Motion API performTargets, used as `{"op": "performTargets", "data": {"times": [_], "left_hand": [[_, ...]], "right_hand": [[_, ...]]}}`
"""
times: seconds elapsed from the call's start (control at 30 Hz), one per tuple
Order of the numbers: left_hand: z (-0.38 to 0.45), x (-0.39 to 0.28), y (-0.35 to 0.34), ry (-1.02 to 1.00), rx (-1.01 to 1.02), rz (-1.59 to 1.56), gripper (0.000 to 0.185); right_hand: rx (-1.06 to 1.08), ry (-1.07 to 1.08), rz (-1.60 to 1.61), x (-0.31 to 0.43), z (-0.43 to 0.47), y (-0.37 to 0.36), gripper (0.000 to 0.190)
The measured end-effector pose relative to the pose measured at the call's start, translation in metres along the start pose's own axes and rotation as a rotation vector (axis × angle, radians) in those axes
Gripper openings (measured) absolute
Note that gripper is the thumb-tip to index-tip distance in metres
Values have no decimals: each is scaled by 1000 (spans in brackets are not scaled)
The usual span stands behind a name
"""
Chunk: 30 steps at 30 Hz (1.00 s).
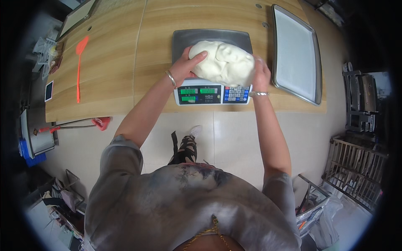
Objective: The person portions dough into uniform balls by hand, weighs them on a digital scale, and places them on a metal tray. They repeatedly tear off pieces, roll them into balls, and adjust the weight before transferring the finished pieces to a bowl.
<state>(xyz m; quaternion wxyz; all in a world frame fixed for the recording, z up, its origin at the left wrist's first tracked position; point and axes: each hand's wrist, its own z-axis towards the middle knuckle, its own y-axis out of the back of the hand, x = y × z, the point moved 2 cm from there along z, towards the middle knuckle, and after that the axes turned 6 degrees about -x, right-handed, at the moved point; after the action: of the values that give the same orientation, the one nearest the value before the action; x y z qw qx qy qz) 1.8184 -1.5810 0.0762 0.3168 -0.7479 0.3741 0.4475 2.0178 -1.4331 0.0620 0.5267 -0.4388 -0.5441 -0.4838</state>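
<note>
Between both hands is a large lump of white dough [224,64], folded on its upper face, over a digital scale with a dark platform [185,36] and a lit display and keypad. My left hand [188,64] grips the dough's left end, thumb on top and fingers partly hidden beneath. My right hand [260,73] holds its right end, with the fingers along the side. The dough overlaps the platform and the top of the keypad [235,93]. Whether its underside touches the platform cannot be seen.
The scale stands near the front edge of a wooden table [157,69]. To its right lies a metal tray with a pale lining [296,56]. On the left are an orange-red fly swatter [79,69], a dark-screened device [49,91] and another tray [75,19]. A slatted rack [355,169] stands lower right.
</note>
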Motion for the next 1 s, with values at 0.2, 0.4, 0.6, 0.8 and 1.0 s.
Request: {"op": "performTargets", "data": {"times": [0.2, 0.4, 0.6, 0.8, 1.0], "left_hand": [[47, 6, 22, 13, -123, 460, 100], [44, 21, 45, -101, -167, 545, 106], [-36, 66, 162, 11, -496, 278, 68], [-69, 86, 198, 105, -722, -299, 30], [-46, 49, 126, -90, -551, -300, 27]], "right_hand": [[6, 67, -551, -41, 32, -39, 54], [-92, 188, -355, -66, -2, 15, 47], [-223, -417, -240, -164, -173, 203, 33], [-593, -1025, -283, -212, -369, 341, 21], [-531, -1067, -199, -213, -406, 352, 24]]}}
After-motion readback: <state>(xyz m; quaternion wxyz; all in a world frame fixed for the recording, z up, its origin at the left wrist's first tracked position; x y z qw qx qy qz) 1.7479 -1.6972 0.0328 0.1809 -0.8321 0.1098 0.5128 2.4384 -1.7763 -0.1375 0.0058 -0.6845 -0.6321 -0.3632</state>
